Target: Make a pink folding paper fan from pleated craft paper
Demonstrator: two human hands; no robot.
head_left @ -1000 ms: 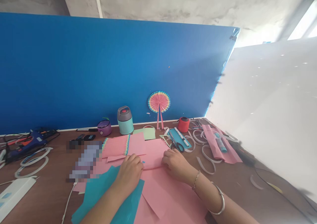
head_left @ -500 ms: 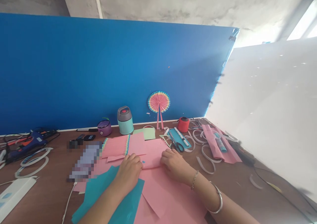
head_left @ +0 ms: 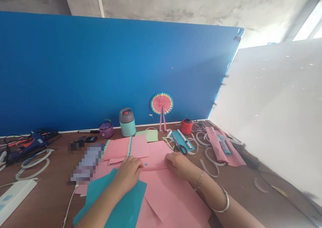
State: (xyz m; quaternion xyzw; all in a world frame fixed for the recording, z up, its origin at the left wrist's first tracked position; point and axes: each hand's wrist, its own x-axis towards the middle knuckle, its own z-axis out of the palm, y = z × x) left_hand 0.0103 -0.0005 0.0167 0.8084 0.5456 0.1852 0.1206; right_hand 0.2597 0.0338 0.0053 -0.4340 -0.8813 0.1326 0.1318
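A sheet of pink paper (head_left: pixel 156 157) with a crosswise edge or fold lies in front of me, over more pink paper (head_left: pixel 173 197). My left hand (head_left: pixel 128 174) has its fingers curled at the left end of that edge, above a teal sheet (head_left: pixel 100 202). At the right end, my right hand (head_left: pixel 179 166) presses bent fingers and thumb onto the same paper. The undersides of both hands are hidden. A small blue scrap (head_left: pixel 146 164) rests on the sheet between them. Beyond the left hand lies a pleated pink piece (head_left: pixel 117 148) with striped edges.
Black-handled scissors (head_left: pixel 180 148) and a white marker (head_left: pixel 184 139) lie by a blue card (head_left: pixel 179 136). A round paper fan (head_left: pixel 162 103) leans on the blue board. Left are a blurred phone (head_left: pixel 87 163), a glue gun (head_left: pixel 35 144) and a power strip (head_left: pixel 17 199); white strips (head_left: pixel 210 166) curl at right.
My left hand has slid slightly left and toward me, and my right hand a little to the right. The pink sheet stays nearly where it was.
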